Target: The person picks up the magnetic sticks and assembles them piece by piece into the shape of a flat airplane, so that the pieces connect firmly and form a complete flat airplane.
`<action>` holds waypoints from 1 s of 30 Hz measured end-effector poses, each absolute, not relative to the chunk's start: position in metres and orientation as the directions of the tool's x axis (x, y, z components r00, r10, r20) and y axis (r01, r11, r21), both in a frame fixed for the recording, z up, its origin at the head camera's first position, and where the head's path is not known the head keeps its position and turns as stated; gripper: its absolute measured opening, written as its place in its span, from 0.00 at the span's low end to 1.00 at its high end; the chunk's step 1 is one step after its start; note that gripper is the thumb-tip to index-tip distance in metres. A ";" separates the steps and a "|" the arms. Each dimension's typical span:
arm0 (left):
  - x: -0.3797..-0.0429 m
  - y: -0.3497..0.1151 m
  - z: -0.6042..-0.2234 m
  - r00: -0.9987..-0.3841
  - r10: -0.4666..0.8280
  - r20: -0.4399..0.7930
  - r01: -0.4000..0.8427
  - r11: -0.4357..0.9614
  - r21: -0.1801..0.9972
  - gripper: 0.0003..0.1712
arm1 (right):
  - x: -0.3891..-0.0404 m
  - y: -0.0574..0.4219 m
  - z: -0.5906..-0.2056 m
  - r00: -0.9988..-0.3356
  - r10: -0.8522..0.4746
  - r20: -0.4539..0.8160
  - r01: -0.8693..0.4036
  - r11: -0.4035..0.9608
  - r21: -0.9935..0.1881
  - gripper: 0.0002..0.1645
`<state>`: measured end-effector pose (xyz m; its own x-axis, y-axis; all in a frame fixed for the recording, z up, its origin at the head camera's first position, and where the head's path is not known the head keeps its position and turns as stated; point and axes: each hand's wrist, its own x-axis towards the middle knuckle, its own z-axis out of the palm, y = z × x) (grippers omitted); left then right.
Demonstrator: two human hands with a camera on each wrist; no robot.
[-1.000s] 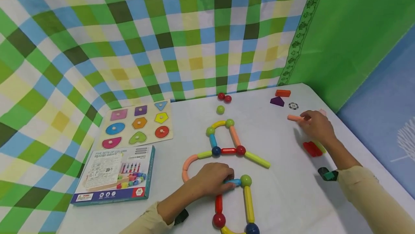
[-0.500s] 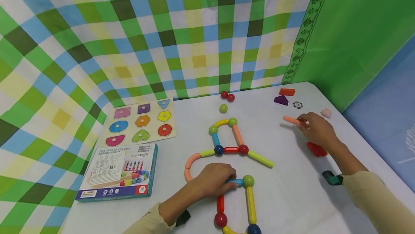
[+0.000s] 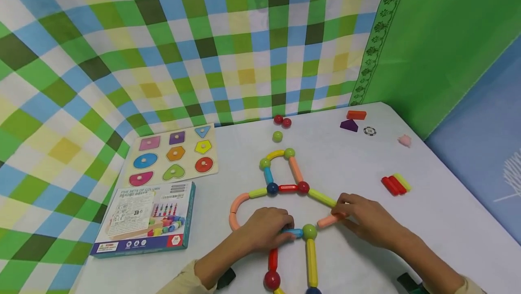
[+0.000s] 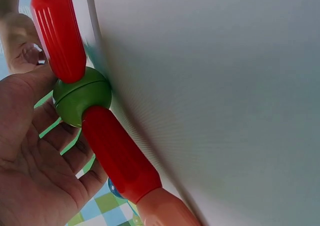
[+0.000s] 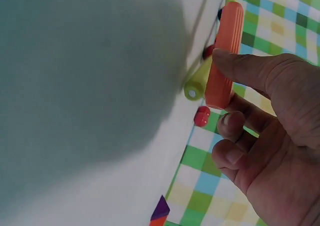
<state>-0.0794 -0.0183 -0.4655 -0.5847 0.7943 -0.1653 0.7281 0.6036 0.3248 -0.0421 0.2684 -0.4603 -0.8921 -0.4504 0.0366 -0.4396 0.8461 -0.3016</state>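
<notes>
My left hand is low over a figure of magnetic sticks and balls, with a blue magnetic stick pinched between thumb and fingers. That stick ends at a light green ball. The left wrist view shows another green ball at the thumb, joined to red sticks on two sides. My right hand pinches a salmon magnetic stick by its near end. The stick's far end points at the light green ball, close beside it. A lime stick reaches from the figure toward the right fingers.
Loose red sticks and a yellow-green stick lie at the right. Small blocks, a chip and loose balls are at the back. A shape puzzle board and a flat box occupy the left.
My right hand has brought the salmon stick from the right side of the table leftward and nearer, to beside the light green ball. My left hand has stayed on the blue stick.
</notes>
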 end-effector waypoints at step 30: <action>-0.076 -0.023 -0.466 -0.563 0.812 -0.153 0.740 0.578 0.345 0.13 | -0.065 0.362 -0.453 -0.978 -0.011 0.209 -0.100 0.903 -0.418 0.13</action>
<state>-0.0758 -0.0233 -0.4663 -0.5631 0.8122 -0.1525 0.7398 0.5777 0.3450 -0.0654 0.3623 -0.4533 -0.9778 -0.0115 0.2091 -0.1000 0.9028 -0.4183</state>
